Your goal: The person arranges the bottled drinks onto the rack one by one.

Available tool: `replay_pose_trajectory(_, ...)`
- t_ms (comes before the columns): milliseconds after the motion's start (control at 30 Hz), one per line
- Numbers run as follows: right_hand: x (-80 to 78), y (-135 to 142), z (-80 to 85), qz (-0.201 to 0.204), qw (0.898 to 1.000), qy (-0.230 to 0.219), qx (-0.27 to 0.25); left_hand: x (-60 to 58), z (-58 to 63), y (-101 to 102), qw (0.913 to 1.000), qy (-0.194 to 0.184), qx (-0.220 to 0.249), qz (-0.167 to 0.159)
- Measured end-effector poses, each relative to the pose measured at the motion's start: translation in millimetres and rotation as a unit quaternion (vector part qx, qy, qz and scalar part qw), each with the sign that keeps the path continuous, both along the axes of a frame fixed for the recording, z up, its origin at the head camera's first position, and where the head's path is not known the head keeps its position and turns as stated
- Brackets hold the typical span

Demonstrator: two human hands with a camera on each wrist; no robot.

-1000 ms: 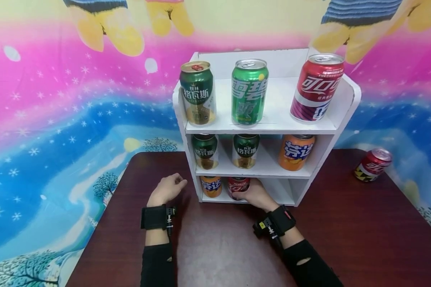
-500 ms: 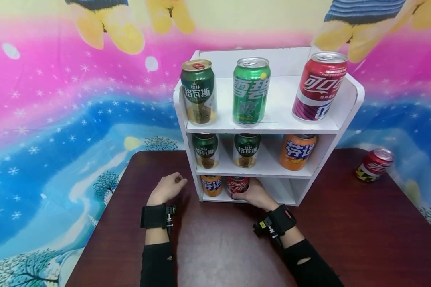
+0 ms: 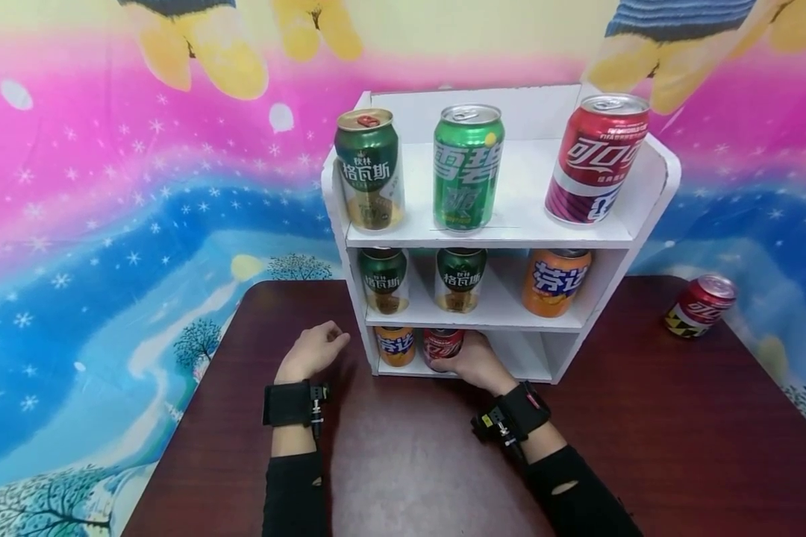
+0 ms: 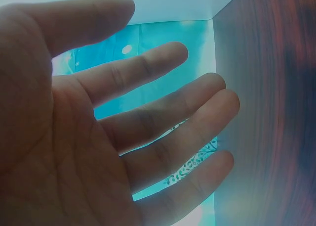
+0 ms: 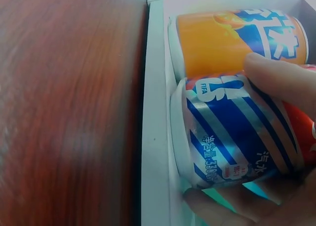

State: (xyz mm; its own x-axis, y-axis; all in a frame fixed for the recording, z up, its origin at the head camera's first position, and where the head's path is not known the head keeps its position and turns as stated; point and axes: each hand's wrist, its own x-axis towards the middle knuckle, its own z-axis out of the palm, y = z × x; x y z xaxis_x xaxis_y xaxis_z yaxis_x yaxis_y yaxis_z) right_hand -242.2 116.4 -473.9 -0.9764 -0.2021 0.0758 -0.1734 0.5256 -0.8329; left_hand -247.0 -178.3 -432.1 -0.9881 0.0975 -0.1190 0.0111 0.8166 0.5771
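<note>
My right hand (image 3: 477,364) grips a red cola can (image 3: 441,345) on the bottom shelf of a white rack (image 3: 470,326). In the right wrist view the thumb lies over the front of this can, which shows blue and silver stripes (image 5: 237,132), and the fingers reach round its far side. Right beside it stands an orange soda can (image 3: 396,347), at the shelf's left end. My left hand (image 3: 312,352) is at the table, left of the rack, and holds nothing. Its fingers (image 4: 173,122) are spread and slightly bent in the left wrist view.
On the middle shelf stand two green-and-gold cans (image 3: 384,282) and an orange can (image 3: 556,283). The top shelf bears a green-and-gold can (image 3: 369,171), a green can (image 3: 469,168) and a red can (image 3: 598,160). Another red can (image 3: 701,306) stands on the table (image 3: 651,418), right.
The red can on the bottom shelf has shifted slightly left, closer to the orange can, with my right hand on it. My left hand stays in place.
</note>
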Motion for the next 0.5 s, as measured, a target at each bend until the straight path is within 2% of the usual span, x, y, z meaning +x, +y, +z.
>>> replay_pose_trajectory(233,0.0,-4.1,0.2,-0.024,1.000,0.012,0.016,1.4,2.0,0.9,1.0000,0.005,-0.002,-0.005)
replay_pose_trajectory(500,-2.0,-2.8,-4.6,-0.027,0.999,0.030,0.015,1.1,3.1,1.7,1.0000,-0.001,-0.003,-0.003)
